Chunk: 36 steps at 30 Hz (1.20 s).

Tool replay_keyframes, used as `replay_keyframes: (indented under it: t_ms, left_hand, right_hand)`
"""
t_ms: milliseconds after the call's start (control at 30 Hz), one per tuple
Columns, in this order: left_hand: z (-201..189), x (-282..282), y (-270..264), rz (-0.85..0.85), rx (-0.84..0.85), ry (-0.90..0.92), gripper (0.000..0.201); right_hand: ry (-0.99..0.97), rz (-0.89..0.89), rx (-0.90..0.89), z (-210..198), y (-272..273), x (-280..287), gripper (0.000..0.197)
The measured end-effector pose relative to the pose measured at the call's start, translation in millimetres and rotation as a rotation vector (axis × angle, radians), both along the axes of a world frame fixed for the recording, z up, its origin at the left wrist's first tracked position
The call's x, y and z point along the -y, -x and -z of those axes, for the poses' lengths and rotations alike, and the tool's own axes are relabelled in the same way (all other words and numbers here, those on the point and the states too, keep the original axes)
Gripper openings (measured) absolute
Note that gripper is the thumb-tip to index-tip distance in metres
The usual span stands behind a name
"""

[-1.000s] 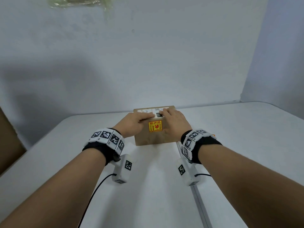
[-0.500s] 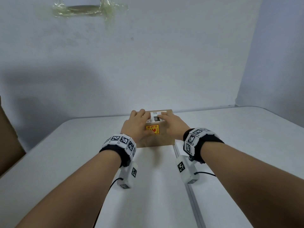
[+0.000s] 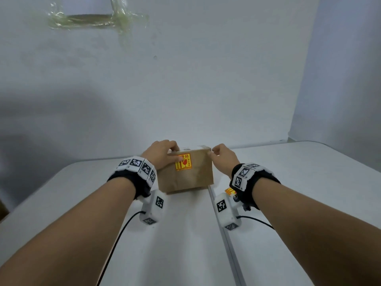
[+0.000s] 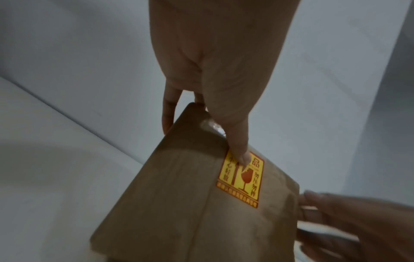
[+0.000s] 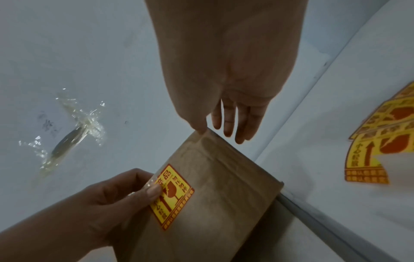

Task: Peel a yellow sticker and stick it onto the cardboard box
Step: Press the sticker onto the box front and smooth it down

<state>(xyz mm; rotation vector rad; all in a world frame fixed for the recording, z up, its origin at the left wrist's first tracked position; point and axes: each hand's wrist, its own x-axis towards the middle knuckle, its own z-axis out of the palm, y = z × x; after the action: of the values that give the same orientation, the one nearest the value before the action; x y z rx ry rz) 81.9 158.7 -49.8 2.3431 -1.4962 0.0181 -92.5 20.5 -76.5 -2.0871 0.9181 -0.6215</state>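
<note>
The brown cardboard box (image 3: 191, 176) stands tipped up on the table with its broad face toward me. A yellow sticker (image 3: 183, 162) with red print is stuck high on that face. My left hand (image 3: 162, 153) grips the box's top left edge. Its thumb (image 4: 241, 154) presses the sticker's (image 4: 240, 179) upper corner and its fingers reach behind the box (image 4: 179, 212). My right hand (image 3: 222, 157) pinches the top right corner. In the right wrist view its thumb (image 5: 199, 127) touches that corner of the box (image 5: 224, 195) and its fingers (image 5: 235, 124) run straight behind it.
A sheet of yellow stickers (image 5: 376, 152) lies on the white table (image 3: 309, 182) to the right, mostly hidden under my right wrist (image 3: 229, 190) in the head view. A seam (image 3: 226, 234) runs down the table. A wall with taped plastic (image 3: 92, 17) stands close behind.
The box lay flat under both hands pressing its top. It is now tipped up with the stickered face toward me, and my hands have shifted to its top corners.
</note>
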Motion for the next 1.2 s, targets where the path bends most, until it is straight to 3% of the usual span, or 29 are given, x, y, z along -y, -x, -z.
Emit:
replay_keyframes:
  t_ms: [100,267,400,767,867,1067,1200]
  left_hand:
    - [0.9,14.2,-14.2,-0.062,-0.064,0.057,0.038]
    - [21.7,39.1,-32.6,-0.181,-0.036,0.207,0.042]
    - [31.9,54.2,-30.6,-0.229,-0.006,0.146,0.049]
    - [40.8,57.2,-44.8,-0.21,-0.057,0.128,0.041]
    - [38.9,51.7,-37.8,-0.217,-0.155,0.181,0.042]
    - [32.7,40.8,-24.9,-0.182,-0.039,0.155,0.044]
    - [28.2,31.0,-10.3,-0.162,-0.053,0.134,0.05]
  right_hand:
    - [-0.112,0.005,0.001,6.4,-11.1,7.5,0.035]
    - [-0.243,0.006,0.057,12.8,-32.6,17.8,0.043]
    - [-0.271,-0.009,0.071,8.8,-43.0,23.7,0.053]
    - [-0.254,-0.027,0.025,6.5,-55.7,23.1,0.048]
    - [-0.208,-0.034,-0.02,6.5,-52.1,19.2,0.052]
    - [-0.091,-0.007,-0.05,7.3,-33.9,16.7,0.05]
    - [-0.05,0.013,-0.055,7.1,-20.6,5.6,0.048]
